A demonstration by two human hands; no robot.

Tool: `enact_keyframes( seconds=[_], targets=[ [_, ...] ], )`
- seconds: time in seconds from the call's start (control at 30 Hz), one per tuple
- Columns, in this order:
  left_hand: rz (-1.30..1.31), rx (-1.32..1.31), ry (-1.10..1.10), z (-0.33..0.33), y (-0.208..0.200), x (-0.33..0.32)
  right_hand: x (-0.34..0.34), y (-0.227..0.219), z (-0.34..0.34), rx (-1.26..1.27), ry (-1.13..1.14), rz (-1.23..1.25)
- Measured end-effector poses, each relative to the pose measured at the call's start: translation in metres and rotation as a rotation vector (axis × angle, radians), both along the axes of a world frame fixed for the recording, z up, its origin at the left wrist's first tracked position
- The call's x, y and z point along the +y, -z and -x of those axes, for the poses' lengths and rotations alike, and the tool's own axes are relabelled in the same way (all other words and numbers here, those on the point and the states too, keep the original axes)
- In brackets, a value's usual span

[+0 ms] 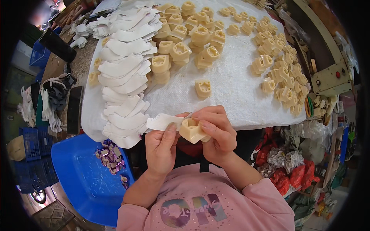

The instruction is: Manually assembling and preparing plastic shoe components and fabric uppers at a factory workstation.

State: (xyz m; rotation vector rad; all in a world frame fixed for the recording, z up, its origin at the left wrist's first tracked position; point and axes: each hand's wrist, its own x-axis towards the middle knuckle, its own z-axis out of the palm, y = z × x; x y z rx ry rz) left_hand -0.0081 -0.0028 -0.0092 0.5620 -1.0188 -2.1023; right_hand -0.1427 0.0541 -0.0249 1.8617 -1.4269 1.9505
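Observation:
Close to the table's near edge, my right hand [219,134] is closed around a hollow beige plastic part [191,133], its opening turned upward. My left hand [160,148] pinches a curved white strip [158,122], whose inner end meets the side of that part. The fingertips hide how the two touch. Just beyond my hands a single beige part [203,89] stands on the white woven sheet [235,90]. To the left, many similar white strips [123,67] lie overlapped in a long column. Stacked beige parts [199,35] stand beside them.
More beige parts [285,73] crowd the sheet's right side. A blue basin [83,181] with shiny purple pieces [111,156] sits at lower left, below a black phone [75,109] and some gloves [48,100]. Red plastic bags [298,175] lie at right, near a metal frame [333,79].

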Motion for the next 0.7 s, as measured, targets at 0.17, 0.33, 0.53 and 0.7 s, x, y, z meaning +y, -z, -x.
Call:
enact_keyframes(
  seconds=[0.17,0.33,0.53,0.7],
  targets=[
    [0.118,-0.055,-0.027,-0.002,-0.004,0.004,0.000,-0.002,-0.002,0.017,-0.013,-0.019],
    [0.225,-0.094,-0.071,-0.003,-0.002,0.006,0.000,-0.008,-0.001,0.044,-0.033,-0.063],
    [0.305,-0.225,-0.072,-0.004,-0.002,0.011,0.003,-0.005,0.000,0.246,0.136,-0.095],
    [0.475,-0.304,-0.075,-0.002,0.002,0.007,-0.002,0.003,0.004,0.263,0.197,-0.108]
  ],
)
